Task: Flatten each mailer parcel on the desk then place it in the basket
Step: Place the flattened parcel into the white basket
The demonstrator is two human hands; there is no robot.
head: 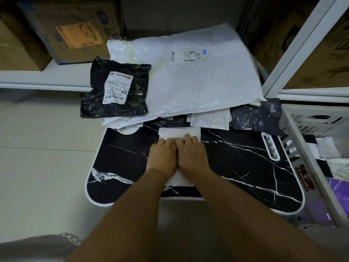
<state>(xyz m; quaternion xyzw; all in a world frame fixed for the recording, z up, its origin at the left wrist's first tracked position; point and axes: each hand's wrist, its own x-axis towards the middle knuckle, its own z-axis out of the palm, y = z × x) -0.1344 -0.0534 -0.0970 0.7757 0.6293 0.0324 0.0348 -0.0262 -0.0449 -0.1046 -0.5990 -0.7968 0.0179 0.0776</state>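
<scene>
A small white mailer [179, 132] lies flat at the middle of the black marbled surface [236, 159], pressed under the left hand [163, 156] and right hand [190, 153] side by side with fingers straight, the white basket [302, 140] just right.

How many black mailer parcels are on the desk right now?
2 clearly: a labelled black parcel at the far left atop the white pile, and a black parcel at the far right beneath the large white mailer. Others may be hidden underneath.

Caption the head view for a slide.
Both hands, left hand and right hand, press a small white mailer flat on the black marble desk.
</scene>
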